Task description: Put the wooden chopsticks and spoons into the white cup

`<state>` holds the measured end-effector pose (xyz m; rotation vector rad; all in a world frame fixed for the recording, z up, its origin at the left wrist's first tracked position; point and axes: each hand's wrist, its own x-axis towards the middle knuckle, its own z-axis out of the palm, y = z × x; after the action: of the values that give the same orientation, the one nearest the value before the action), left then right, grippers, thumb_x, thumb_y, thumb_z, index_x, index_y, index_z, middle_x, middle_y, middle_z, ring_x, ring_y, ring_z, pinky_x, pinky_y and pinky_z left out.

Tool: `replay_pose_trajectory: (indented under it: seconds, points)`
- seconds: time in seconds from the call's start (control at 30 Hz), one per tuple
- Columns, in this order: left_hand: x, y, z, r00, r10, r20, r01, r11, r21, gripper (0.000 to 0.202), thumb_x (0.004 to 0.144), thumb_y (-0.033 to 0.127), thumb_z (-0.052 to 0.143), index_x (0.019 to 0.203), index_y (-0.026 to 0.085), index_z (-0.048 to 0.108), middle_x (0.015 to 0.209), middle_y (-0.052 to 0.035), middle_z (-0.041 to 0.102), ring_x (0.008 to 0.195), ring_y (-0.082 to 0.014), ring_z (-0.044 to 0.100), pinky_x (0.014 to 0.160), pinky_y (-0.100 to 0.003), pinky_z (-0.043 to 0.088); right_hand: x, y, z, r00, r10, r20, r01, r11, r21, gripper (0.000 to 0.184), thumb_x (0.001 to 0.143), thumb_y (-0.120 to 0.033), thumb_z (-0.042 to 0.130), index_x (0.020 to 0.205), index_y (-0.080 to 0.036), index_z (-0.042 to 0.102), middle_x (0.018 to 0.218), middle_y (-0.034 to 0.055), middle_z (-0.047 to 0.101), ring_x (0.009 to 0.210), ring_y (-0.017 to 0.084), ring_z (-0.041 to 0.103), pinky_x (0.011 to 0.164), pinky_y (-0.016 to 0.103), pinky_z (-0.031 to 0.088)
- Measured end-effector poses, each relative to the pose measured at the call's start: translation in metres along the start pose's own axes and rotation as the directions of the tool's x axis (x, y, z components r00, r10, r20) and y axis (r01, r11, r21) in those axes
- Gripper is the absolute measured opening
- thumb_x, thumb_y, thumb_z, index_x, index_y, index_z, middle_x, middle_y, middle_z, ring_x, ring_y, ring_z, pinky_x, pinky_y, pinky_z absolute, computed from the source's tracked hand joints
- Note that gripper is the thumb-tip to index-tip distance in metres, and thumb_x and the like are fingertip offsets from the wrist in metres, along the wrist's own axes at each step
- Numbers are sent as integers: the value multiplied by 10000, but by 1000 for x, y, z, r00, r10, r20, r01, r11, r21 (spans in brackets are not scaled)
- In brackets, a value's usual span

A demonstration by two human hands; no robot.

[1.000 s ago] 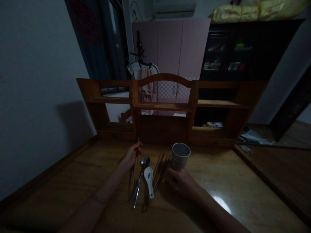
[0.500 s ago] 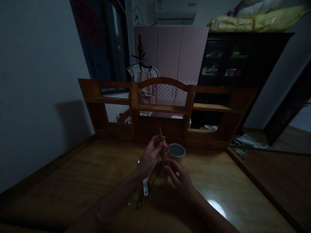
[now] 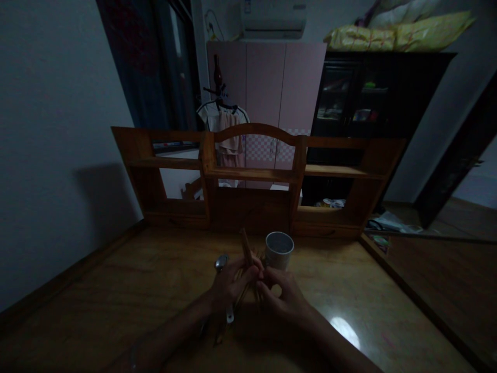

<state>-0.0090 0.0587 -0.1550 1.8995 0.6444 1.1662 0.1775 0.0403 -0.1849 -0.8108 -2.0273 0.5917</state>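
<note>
My left hand [image 3: 235,280] is wrapped round a few wooden chopsticks [image 3: 246,247], whose upper ends point up and slightly left. Close against it, my right hand [image 3: 285,293] has its thumb and fingers pinched at the lower part of these sticks. More thin sticks lie on the table beneath my hands, partly hidden. A metal spoon [image 3: 221,261] lies by my left hand; its pale handle end shows below my wrist. Just behind my right hand stands a grey-white cylindrical cup [image 3: 279,251], upright, its inside dark.
A wooden table [image 3: 163,274] carries a shelf unit [image 3: 252,174] along its back edge. The table's raised right edge [image 3: 404,287] runs towards me. A white wall [image 3: 58,155] closes the left side. Behind are pink cupboards [image 3: 264,83] and a dark cabinet [image 3: 404,98].
My left hand has come down and left with the chopsticks, which now tilt left. My right hand has moved slightly lower, close to my left thumb. The spoon's bowl is more exposed.
</note>
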Motion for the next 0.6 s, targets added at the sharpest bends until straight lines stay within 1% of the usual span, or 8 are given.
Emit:
replay_pose_trajectory:
  seconds: [0.07, 0.13, 0.2, 0.3, 0.37, 0.47, 0.5, 0.6]
  points:
    - [-3, -3, -1, 1000, 15, -17, -13, 997, 70, 253, 934, 341, 466, 830, 161, 610, 834, -48, 606, 806, -174, 587, 770, -284, 456, -1, -2, -2, 999, 11, 35, -11, 1000, -12, 81, 918, -227, 558, 861, -169, 563, 765, -1, 554, 688, 143, 524, 647, 244, 396]
    - [-4, -6, -1, 999, 10, -42, -5, 995, 103, 251, 937, 340, 454, 824, 167, 597, 808, -36, 593, 773, -163, 575, 743, -274, 451, -1, -3, -2, 997, 8, 79, -8, 1000, -5, 73, 897, -223, 592, 858, -169, 561, 784, 3, 559, 706, 146, 530, 656, 243, 399]
    - [-5, -9, 0, 998, 3, -65, 5, 992, 125, 242, 942, 337, 443, 831, 175, 584, 800, -26, 583, 757, -157, 567, 724, -267, 444, 0, -2, 1, 995, -1, 99, 0, 1000, 14, 68, 905, -221, 583, 867, -171, 559, 805, 11, 561, 717, 147, 530, 650, 238, 400]
    - [-8, -14, 0, 996, 22, -91, -4, 981, 193, 242, 947, 351, 423, 874, 182, 580, 830, -30, 583, 788, -165, 565, 742, -273, 440, 0, 1, 7, 996, -12, 89, 9, 999, 33, 86, 932, -228, 546, 867, -171, 554, 811, 19, 559, 709, 147, 521, 634, 236, 398]
    - [-10, -16, -1, 997, 49, -66, -31, 970, 241, 266, 955, 369, 390, 928, 186, 580, 867, -44, 585, 818, -176, 563, 761, -282, 442, 0, 3, 11, 998, -17, 67, 15, 999, 40, 117, 939, -245, 540, 849, -171, 552, 803, 23, 557, 704, 151, 517, 633, 239, 402]
    - [-10, -16, -1, 997, 58, 45, -68, 959, 276, 285, 968, 346, 343, 1031, 192, 575, 938, -69, 589, 883, -190, 562, 806, -295, 448, 0, 7, 13, 1000, -22, 19, 21, 998, 61, 119, 944, -262, 536, 880, -169, 572, 797, 28, 560, 704, 158, 520, 636, 244, 412]
    - [-10, -16, -1, 996, 59, 68, -76, 954, 288, 280, 970, 326, 342, 1059, 196, 573, 970, -77, 588, 921, -196, 557, 834, -301, 446, 0, 8, 13, 1000, -21, 3, 21, 997, 70, 112, 946, -260, 533, 901, -169, 580, 803, 31, 565, 709, 159, 525, 642, 245, 417]
    - [-9, -16, 2, 995, 84, 57, -98, 940, 328, 256, 963, 274, 372, 1091, 202, 582, 1033, -85, 573, 998, -204, 535, 895, -318, 435, 1, 9, 13, 1000, -22, -11, 23, 995, 97, 96, 949, -244, 532, 945, -171, 594, 838, 37, 582, 730, 162, 540, 667, 248, 431]
